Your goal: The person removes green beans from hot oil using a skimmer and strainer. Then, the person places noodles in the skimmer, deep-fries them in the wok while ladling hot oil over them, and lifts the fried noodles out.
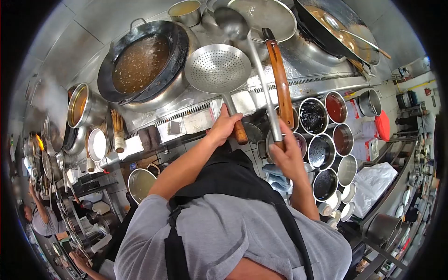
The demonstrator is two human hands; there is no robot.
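My left hand (224,126) is closed around the handle of a perforated skimmer (217,67), whose round bowl is held level in front of the stove. In my right hand (287,156) is the lower end of a long-handled metal ladle (232,24); its dark bowl reaches over the back of the stove. Just beside the ladle's shaft lies a polished wooden handle (280,77), and what it belongs to is partly hidden. To the left of the skimmer, brown liquid bubbles in a black wok (111,70).
Several sauce pots (313,115) stand at my right, near a plastic bag (373,186). A second wok (312,21) at back right holds another ladle. Behind is a wide mesh strainer (266,18). A pot (86,105) and bamboo brush (118,130) are at left; another person (44,221) works farther off.
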